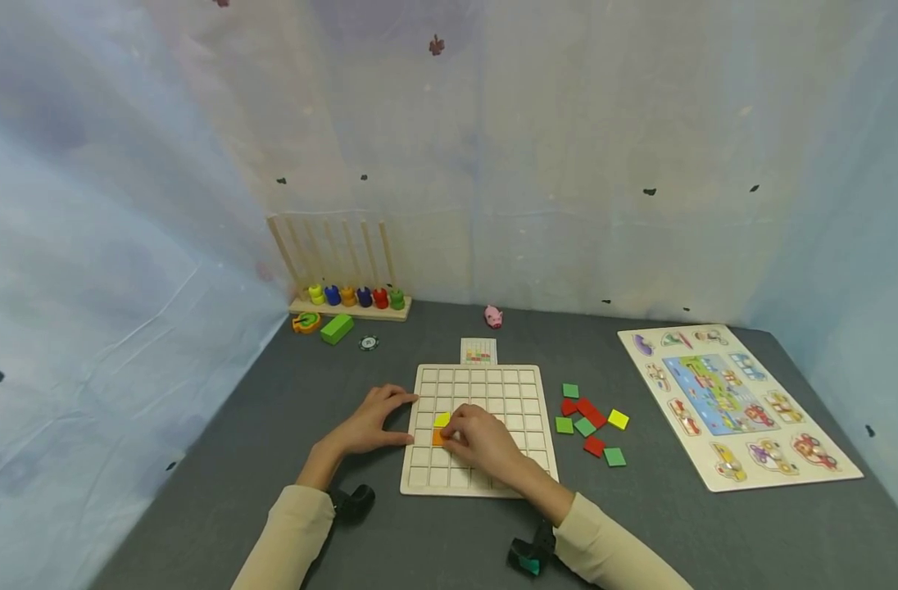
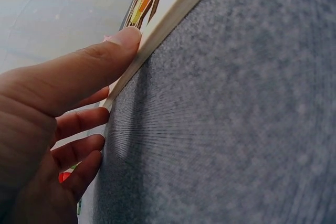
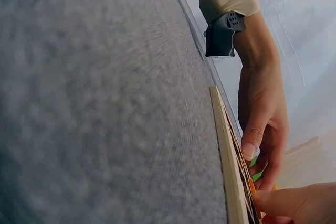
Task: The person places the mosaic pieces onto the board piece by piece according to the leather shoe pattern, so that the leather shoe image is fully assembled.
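Our right hand [image 1: 486,442] makes the grip: its fingertips pinch an orange tile [image 1: 439,437] down against the grid board [image 1: 523,385], in a cell near the board's left edge, just this side of a yellow tile [image 1: 442,419] already seated there. Our left hand [image 1: 371,419] lies with relaxed fingers against the board's left rim, thumb pressed to the wooden edge [image 2: 157,30], steadying it on the grey desk [image 1: 272,426]. We judge the risk to be a tile going in crooked: if we press before it sits square, it could jam on the dividers or tip its yellow neighbour out, and if the left hand slackens, the board could slide on the felt. Counting outward, we see two tiles on the board, one orange and one yellow. To the right lies a loose pile [image 1: 589,422] of about eight: four green, three red as far as we can tell, one yellow. One pattern card [image 1: 478,351] sits at the board's far edge, one pink pig [image 1: 492,315] beyond it, one peg puzzle [image 1: 736,406] at right, and one rod rack [image 1: 349,299] carrying six beads at far left.
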{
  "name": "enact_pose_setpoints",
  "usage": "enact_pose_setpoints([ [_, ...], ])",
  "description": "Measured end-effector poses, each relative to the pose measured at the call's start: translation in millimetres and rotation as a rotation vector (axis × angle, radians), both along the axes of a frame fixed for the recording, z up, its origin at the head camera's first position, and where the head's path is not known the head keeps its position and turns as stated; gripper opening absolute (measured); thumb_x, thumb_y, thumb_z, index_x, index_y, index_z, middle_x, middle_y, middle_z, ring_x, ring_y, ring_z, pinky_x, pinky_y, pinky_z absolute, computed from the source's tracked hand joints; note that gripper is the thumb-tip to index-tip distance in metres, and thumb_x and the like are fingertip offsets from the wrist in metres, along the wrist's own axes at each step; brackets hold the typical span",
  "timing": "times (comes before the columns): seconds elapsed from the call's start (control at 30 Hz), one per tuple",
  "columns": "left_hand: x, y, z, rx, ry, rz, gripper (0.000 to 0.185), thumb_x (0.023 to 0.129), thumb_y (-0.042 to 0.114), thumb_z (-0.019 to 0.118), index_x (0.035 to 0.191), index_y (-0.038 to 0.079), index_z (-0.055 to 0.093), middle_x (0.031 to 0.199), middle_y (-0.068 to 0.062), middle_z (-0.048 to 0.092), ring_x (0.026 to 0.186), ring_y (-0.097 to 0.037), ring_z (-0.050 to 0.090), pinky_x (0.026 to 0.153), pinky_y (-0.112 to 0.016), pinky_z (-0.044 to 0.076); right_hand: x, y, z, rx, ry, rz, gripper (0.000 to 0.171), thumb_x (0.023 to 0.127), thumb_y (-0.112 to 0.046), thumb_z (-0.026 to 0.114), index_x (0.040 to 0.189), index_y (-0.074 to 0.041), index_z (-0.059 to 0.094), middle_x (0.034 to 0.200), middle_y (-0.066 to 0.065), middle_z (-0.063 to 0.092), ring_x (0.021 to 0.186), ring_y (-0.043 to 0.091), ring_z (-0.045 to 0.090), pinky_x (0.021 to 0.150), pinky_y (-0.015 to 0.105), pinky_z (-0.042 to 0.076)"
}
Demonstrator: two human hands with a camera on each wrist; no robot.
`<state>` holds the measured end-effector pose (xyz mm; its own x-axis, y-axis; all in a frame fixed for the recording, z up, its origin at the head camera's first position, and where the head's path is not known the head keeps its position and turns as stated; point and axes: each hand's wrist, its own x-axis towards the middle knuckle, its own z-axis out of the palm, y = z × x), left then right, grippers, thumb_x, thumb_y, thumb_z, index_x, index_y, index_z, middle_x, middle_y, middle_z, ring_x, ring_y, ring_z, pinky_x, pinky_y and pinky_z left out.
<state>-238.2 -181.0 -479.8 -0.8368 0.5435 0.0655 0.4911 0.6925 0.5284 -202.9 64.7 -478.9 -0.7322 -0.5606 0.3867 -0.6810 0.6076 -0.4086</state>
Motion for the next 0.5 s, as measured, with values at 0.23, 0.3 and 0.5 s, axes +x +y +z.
enact_pose_setpoints([
  [0.23,0.3,-0.3,-0.7,-0.004,-0.007,0.006,0.066,0.079,0.039,0.074,0.135,0.014,0.050,0.127,-0.007,0.043,0.114,-0.026,0.036,0.095,-0.051,0.033,-2.2,11.3,9.2,-0.062,-0.025,0.058,0.020,0.083,-0.017,0.071,0.102,-0.010,0.070,0.094,0.003,0.062,0.075,0.012,0.056,0.064,0.022,0.045],
  [0.3,0.6,-0.5,-0.4,-0.002,-0.008,0.010,0.065,0.079,0.038,0.074,0.135,0.014,0.050,0.127,-0.008,0.043,0.114,-0.027,0.035,0.096,-0.051,0.032,-4.2,18.4,12.6,-0.075,-0.036,0.068,0.022,0.084,-0.016,0.070,0.105,-0.009,0.068,0.095,0.004,0.062,0.077,0.013,0.057,0.065,0.023,0.046],
  [0.5,-0.2,-1.1,-0.8,-0.007,0.014,-0.004,0.066,0.079,0.039,0.073,0.135,0.014,0.050,0.127,-0.008,0.043,0.114,-0.027,0.036,0.095,-0.051,0.033,-9.7,49.8,21.4,-0.116,-0.009,0.097,0.018,0.085,-0.015,0.069,0.102,-0.008,0.069,0.095,0.004,0.063,0.079,0.017,0.058,0.066,0.024,0.046],
])
